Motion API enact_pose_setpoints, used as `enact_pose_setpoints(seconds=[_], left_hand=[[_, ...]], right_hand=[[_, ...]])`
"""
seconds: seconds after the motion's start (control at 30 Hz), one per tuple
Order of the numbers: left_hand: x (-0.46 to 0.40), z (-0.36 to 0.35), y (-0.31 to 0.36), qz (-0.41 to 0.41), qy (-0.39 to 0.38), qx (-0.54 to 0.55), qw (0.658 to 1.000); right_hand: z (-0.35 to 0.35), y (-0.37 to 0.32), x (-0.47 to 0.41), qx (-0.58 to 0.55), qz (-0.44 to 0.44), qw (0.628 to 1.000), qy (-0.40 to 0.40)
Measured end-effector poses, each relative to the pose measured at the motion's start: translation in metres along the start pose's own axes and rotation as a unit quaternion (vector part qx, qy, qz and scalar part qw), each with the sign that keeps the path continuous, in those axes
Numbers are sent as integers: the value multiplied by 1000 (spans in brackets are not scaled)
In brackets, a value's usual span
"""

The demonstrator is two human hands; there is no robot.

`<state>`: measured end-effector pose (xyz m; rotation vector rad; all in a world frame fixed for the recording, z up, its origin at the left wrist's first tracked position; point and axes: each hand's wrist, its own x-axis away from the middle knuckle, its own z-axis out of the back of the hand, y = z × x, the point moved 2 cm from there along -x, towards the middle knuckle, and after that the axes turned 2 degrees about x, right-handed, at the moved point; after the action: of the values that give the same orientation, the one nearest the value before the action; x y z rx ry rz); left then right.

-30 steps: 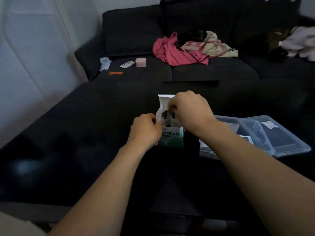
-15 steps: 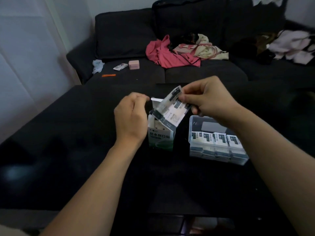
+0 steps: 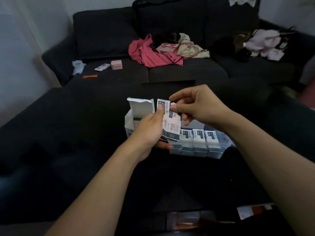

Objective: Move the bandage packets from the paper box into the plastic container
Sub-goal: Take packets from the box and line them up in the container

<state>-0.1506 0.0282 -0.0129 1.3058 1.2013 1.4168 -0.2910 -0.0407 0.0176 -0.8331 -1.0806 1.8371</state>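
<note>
I see both hands raised over the dark tabletop (image 3: 68,150), sharing one stack of packets (image 3: 171,123). My left hand (image 3: 150,132) grips the stack from below, thumb pressed on its face. My right hand (image 3: 197,108) pinches the stack's top edge between thumb and fingers. The box (image 3: 139,114) stands open just behind the left hand, flap up. The container (image 3: 201,149) sits beside it to the right, a row of packets already filed inside.
</note>
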Motion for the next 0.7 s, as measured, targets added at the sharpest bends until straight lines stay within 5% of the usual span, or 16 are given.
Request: enact_pose_setpoints(seconds=[0.47, 0.7], left_hand=[[-17, -24, -4, 63, -79, 68, 993], [-22, -28, -6, 32, -106, 46, 993]], right_hand=[[23, 21, 5, 28, -12, 1000, -7], [18, 22, 3, 141, 25, 990, -21]])
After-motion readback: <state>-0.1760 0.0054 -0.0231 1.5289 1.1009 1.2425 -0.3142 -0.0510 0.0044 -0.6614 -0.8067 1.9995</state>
